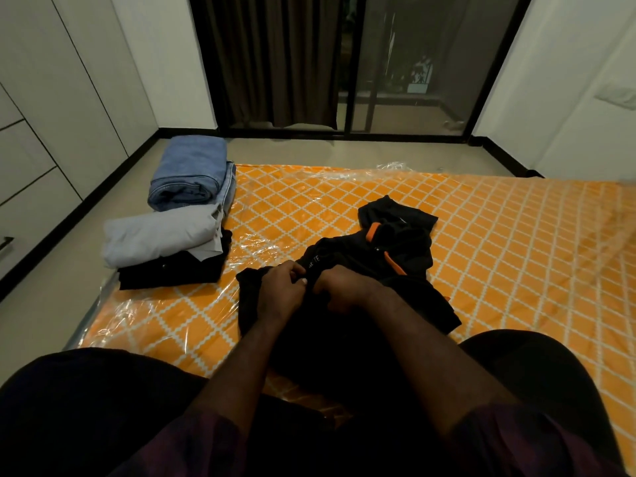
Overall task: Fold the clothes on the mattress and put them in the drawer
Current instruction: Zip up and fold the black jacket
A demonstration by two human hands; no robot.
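A crumpled black garment with orange trim (pixel 382 256) lies in the middle of the orange patterned mattress (pixel 499 235), which is wrapped in clear plastic. My left hand (pixel 280 287) and my right hand (pixel 344 287) sit side by side on its near edge, each with fingers curled into the black cloth. At the mattress's left edge lies a stack: folded blue jeans (pixel 191 173) at the far end, a folded light grey garment (pixel 161 235) nearer, and a folded black garment (pixel 172 271) beneath the grey one. The garment's near part is hidden behind my forearms.
White wardrobe doors and drawer fronts (pixel 41 139) line the left wall, with a dark handle (pixel 5 244) at the frame's edge. Bare floor (pixel 51 304) runs between them and the mattress. A dark curtain and glass sliding door (pixel 344 63) stand at the back. My knees fill the foreground.
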